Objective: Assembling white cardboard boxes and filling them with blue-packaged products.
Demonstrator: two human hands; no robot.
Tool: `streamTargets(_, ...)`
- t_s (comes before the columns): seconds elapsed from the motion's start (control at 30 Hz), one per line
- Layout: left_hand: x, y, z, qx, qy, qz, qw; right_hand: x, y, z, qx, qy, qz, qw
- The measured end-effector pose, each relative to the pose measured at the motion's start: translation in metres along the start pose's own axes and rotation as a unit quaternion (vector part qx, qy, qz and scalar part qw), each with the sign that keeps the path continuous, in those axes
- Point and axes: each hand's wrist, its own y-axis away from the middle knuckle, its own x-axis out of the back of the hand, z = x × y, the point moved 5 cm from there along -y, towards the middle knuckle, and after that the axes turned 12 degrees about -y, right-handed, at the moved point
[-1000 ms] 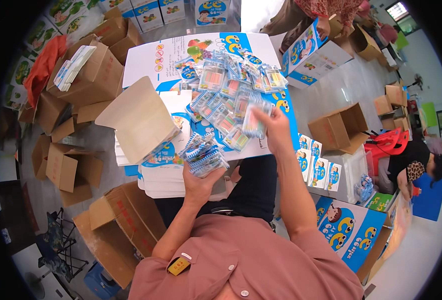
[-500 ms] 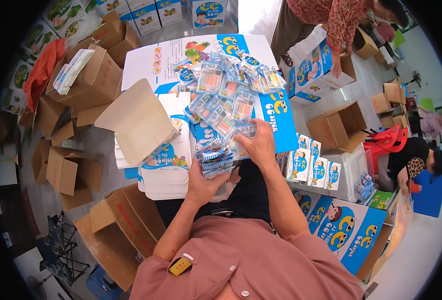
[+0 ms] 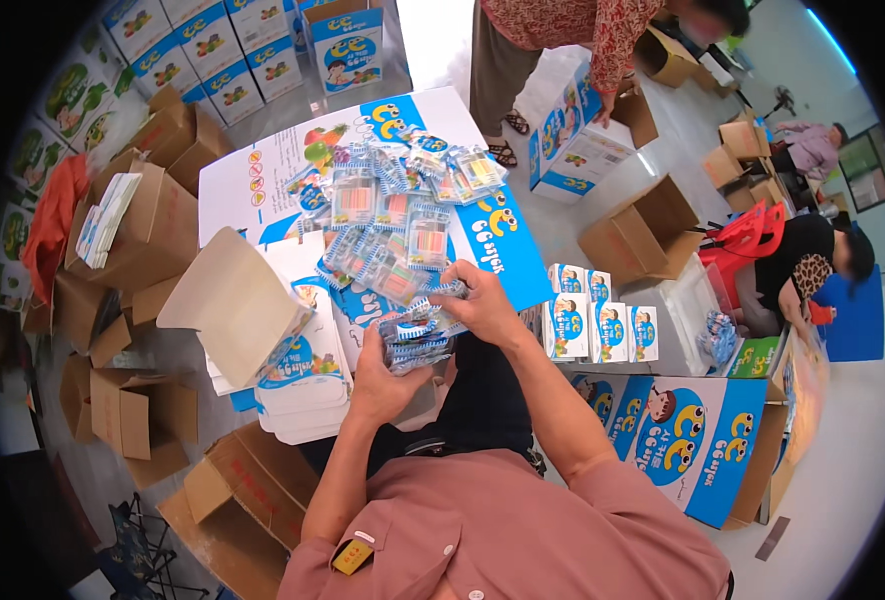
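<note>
My left hand (image 3: pixel 378 380) is closed around a stack of small clear packets with blue-striped edges (image 3: pixel 421 350), held just off the table's near edge. Right beside it, my right hand (image 3: pixel 485 305) pinches one more packet (image 3: pixel 451 289) between thumb and fingers, close over the stack. Beyond both hands lies a loose pile of the same packets (image 3: pixel 373 200), with coloured sticks visible inside. They rest on a white and blue printed cardboard surface (image 3: pixel 508 240). To the left, a small carton with a raised pale flap (image 3: pixel 228 290) sits on a stack of white cartons (image 3: pixel 308 405).
Small printed boxes (image 3: pixel 611 330) stand in rows at my right, above a large printed carton (image 3: pixel 678 440). Open brown cartons (image 3: pixel 143 415) crowd the left floor; another (image 3: pixel 643 230) stands right. A person in a patterned top (image 3: pixel 563 25) bends over a carton (image 3: pixel 583 150).
My right hand has picked up a packet from the pile's near edge and brought it closer to the stack in my left hand. The whole view has shifted slightly.
</note>
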Motion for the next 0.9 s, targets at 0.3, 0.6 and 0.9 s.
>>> streamTargets(0.3, -0.017, -0.011, 0.012, -0.097, 0.011, -0.042, 0.994, 0.006, -0.011, -0.027, 0.017, -0.242, -0.125, 0.962)
streamTargets(0.6, -0.016, -0.004, 0.021, -0.144, 0.039, -0.023, 0.989, -0.022, 0.005, 0.000, -0.087, -0.422, -0.060, 0.900)
streamTargets(0.9, -0.018, 0.007, -0.014, -0.032, 0.075, 0.027, 0.996, -0.046, -0.004, -0.003, -0.039, -0.388, -0.118, 0.913)
